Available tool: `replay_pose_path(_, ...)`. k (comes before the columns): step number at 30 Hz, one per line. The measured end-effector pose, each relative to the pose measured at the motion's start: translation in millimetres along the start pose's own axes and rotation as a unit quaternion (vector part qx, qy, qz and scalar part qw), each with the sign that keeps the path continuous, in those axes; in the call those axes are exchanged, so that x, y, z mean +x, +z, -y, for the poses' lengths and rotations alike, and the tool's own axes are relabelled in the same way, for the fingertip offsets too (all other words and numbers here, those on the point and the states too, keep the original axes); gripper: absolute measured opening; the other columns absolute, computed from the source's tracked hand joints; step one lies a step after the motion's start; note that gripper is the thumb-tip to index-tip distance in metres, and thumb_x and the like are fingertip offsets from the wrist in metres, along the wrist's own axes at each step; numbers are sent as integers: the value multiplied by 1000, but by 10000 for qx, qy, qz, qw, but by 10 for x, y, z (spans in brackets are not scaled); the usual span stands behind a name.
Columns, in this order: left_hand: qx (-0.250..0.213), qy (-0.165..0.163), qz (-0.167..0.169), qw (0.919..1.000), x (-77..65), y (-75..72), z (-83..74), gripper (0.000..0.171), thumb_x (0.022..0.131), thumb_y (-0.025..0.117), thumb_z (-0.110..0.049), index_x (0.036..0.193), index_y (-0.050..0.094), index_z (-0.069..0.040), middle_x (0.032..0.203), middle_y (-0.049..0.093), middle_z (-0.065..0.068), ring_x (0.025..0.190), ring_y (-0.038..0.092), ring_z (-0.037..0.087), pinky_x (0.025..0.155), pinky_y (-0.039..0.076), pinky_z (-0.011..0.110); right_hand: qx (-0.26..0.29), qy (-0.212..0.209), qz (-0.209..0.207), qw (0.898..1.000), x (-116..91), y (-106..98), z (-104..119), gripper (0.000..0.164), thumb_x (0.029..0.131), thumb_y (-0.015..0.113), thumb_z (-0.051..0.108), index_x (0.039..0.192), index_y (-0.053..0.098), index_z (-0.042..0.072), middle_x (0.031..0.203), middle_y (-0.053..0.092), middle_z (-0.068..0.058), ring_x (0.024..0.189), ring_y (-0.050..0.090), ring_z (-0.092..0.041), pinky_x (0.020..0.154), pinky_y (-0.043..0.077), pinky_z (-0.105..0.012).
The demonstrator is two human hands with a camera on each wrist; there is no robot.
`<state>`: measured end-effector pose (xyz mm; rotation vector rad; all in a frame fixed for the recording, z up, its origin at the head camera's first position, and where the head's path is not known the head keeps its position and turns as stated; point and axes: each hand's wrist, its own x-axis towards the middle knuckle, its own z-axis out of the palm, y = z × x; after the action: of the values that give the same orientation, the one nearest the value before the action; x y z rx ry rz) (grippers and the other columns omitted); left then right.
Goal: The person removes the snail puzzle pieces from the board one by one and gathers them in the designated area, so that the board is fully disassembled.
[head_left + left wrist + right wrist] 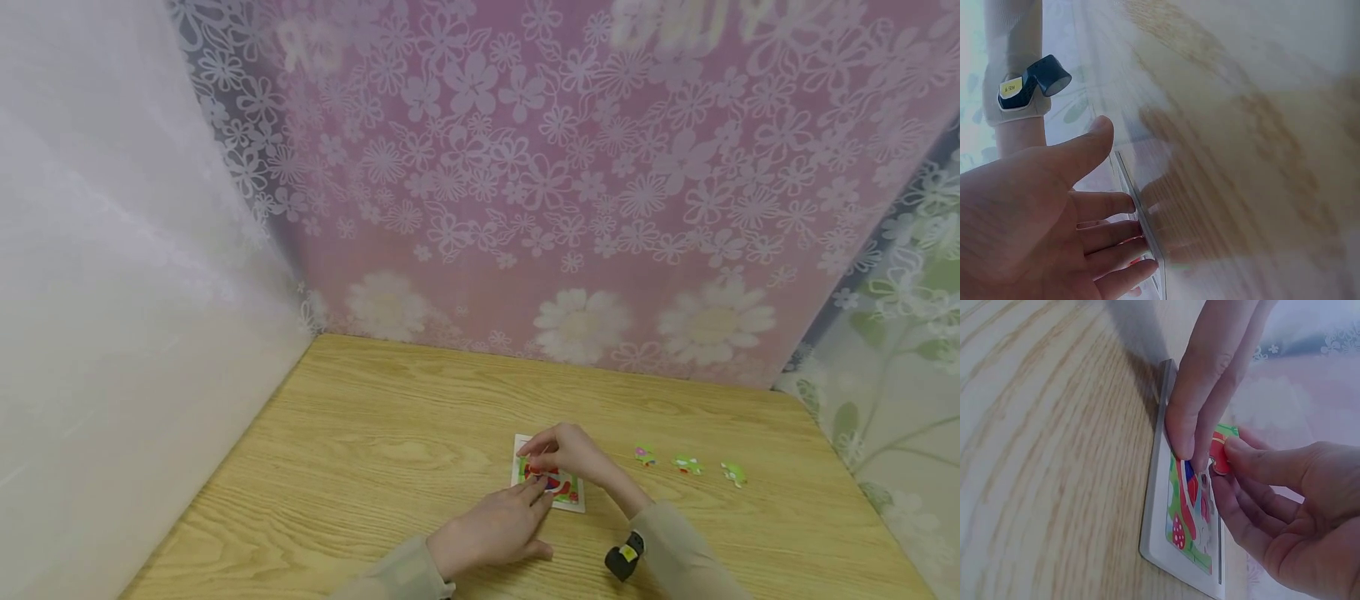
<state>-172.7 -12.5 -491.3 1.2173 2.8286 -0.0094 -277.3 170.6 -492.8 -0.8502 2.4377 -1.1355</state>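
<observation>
A small white-framed jigsaw puzzle board [1161,547] with a red, blue and green picture lies on the table. My right hand [576,457] is over its far part, pinching a red and green jigsaw piece [1218,453] between thumb and fingers. In the right wrist view this piece is tilted up from the picture. My left hand [491,525] reaches in from the near left, its extended fingertips resting on the picture beside the right hand. The left wrist view shows that hand [1054,219] with thumb spread and fingers at the board's edge. Both hands cover part of the picture.
To the right of the board, three loose jigsaw pieces lie in a row: one green with pink [644,456], one green and white [687,465] and another green and white [733,474]. A flowered curtain [525,250] hangs behind the wooden table [360,433].
</observation>
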Motion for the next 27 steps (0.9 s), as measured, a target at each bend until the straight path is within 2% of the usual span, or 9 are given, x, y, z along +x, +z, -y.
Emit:
replay_pose_path(7, -7, 82, -36, 10000, -10, 4, 3, 77, 96, 55, -61, 149, 49, -6, 156, 43, 14, 143, 43, 21, 111, 42, 27, 67, 11, -22, 10000, 11, 19, 9, 16, 96, 68, 6, 109, 77, 3, 91, 75, -9, 72, 70, -19, 64, 59, -29)
replay_pose_path(16, -16, 24, 1, 10000, -4, 18, 8, 76, 96, 55, -61, 149, 50, -7, 157, 42, 13, 145, 41, 21, 111, 41, 27, -278, -20, -169, 9995, 37, 42, 71, 14, 95, 69, 5, 106, 78, 4, 90, 75, -6, 67, 66, -14, 58, 55, -25)
replay_pose_path(23, 51, 156, -85, 9998, -2, 15, 26, 76, 96, 56, -60, 148, 50, -5, 155, 45, 14, 144, 43, 21, 111, 41, 26, -774, -231, -664, 9945, 72, 10, 177, 15, 96, 69, 8, 108, 78, 9, 96, 74, -5, 81, 68, -18, 61, 53, -23)
replay_pose_path(27, 36, 168, -70, 9998, 3, 8, 30, 77, 97, 56, -60, 149, 50, -4, 156, 44, 15, 144, 42, 21, 112, 40, 26, -634, -213, -697, 9953, 81, -26, 209, 17, 96, 69, 9, 111, 78, 8, 97, 74, -7, 81, 70, -23, 60, 55, -27)
